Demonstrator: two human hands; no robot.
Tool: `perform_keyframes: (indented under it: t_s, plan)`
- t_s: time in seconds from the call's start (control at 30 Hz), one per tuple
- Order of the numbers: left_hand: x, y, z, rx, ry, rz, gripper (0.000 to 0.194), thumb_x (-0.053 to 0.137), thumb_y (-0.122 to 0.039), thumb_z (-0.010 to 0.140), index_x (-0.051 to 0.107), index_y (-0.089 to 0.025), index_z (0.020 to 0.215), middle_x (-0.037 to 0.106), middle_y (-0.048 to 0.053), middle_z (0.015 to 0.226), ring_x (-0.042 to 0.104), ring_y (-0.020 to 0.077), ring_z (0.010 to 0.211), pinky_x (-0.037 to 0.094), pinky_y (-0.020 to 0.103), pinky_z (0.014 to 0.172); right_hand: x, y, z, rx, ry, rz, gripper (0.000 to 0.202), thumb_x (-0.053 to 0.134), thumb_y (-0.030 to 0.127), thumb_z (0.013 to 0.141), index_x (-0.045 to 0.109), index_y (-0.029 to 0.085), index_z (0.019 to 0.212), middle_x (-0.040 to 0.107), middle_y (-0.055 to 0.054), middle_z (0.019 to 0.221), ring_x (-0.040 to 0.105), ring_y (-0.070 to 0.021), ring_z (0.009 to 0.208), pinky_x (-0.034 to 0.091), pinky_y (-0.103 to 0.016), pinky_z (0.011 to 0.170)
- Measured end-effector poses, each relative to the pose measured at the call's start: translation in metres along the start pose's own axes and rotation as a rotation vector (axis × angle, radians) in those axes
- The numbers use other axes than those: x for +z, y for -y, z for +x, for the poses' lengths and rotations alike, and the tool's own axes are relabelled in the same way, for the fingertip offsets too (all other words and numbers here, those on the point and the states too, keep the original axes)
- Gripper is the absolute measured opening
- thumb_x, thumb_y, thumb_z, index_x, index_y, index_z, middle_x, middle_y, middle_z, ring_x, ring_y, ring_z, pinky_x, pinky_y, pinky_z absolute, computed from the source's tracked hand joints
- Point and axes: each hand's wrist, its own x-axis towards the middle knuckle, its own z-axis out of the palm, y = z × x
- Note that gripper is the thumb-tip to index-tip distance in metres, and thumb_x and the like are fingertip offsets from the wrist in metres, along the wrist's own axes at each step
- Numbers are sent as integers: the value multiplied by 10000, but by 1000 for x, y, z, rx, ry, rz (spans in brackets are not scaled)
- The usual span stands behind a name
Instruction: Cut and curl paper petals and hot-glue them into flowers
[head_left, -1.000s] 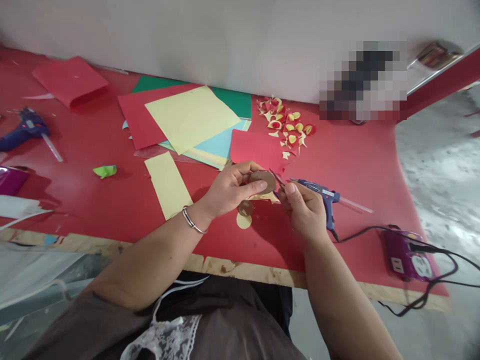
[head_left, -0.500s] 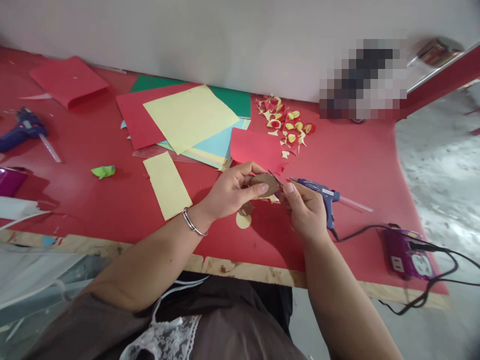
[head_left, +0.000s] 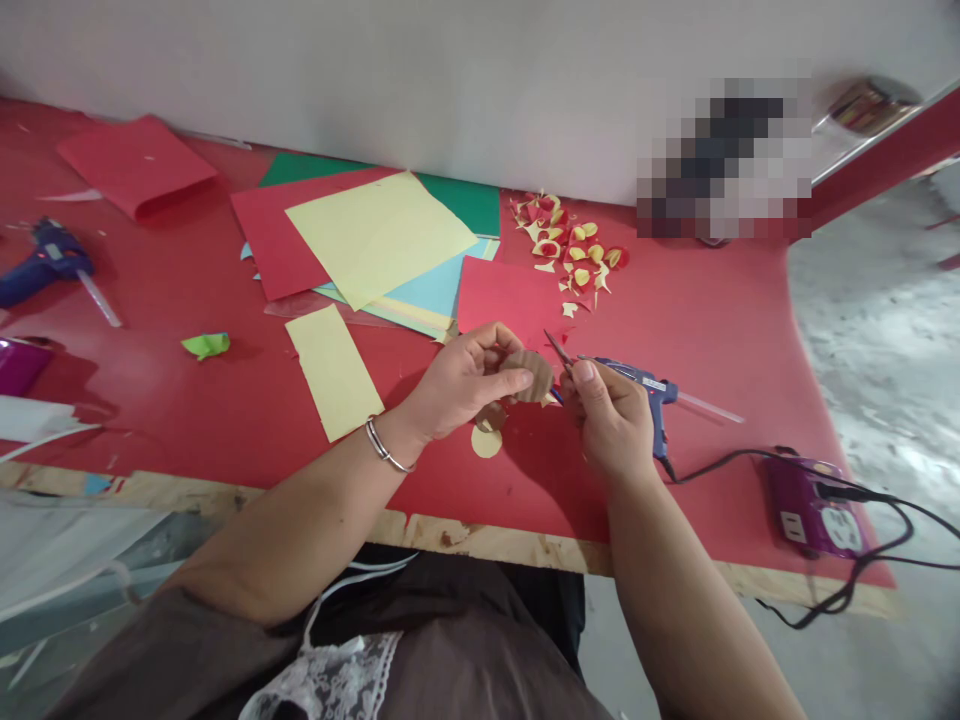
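Observation:
Between thumb and fingers, my left hand [head_left: 484, 375] pinches a brown cardboard disc [head_left: 534, 378]. My right hand [head_left: 611, 410] grips a pair of scissors [head_left: 559, 350]; their blades point up and left, just apart from the disc's right edge, and the handles are hidden by my fingers. Below the left hand, a small pale-yellow paper circle [head_left: 487, 443] lies on the red tabletop, with another brown piece [head_left: 492, 416] partly over it. Behind my right hand lies a blue glue gun [head_left: 654, 390], its clear glue stick pointing right.
Coloured sheets, with a yellow one [head_left: 382, 240] on top, lie at the back. Red and yellow paper petals and scraps [head_left: 577, 250] are right of them. A purple power strip [head_left: 814, 510] with black cords sits front right. Another glue gun [head_left: 56, 262] rests far left, beyond a green scrap [head_left: 205, 346].
The scissors' blades have come away from the disc's edge, leaving a gap. The disc has turned in my left hand. Both arms stay nearly in place.

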Motion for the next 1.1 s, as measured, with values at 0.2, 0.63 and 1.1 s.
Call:
perform_keyframes:
  t_s: [0.2,0.63,1.1]
  plan:
    - [1,2,2,-24,-45,-157,311,845,-242,823,541,-198,875,666,-43,755,672,102,677,548,246,661,-1,-1,0,-2,15,-14,615,562,765,1001,507,235,694,386,29,627,342,-128,565,272,-295,510]
    - [6,8,2,30,-13,-228,432,911,-295,803,489,-209,843,655,-68,728,633,76,653,538,233,682,-2,8,-1,-62,15,-84,649,576,735,1014,478,225,625,413,32,583,355,-122,560,285,-314,562]
    - [6,6,3,35,-69,-194,413,887,-257,787,478,-209,820,606,-80,669,595,72,595,419,199,545,0,17,-2,-99,-4,-142,684,540,813,983,490,228,632,385,29,583,333,-124,558,269,-309,535]
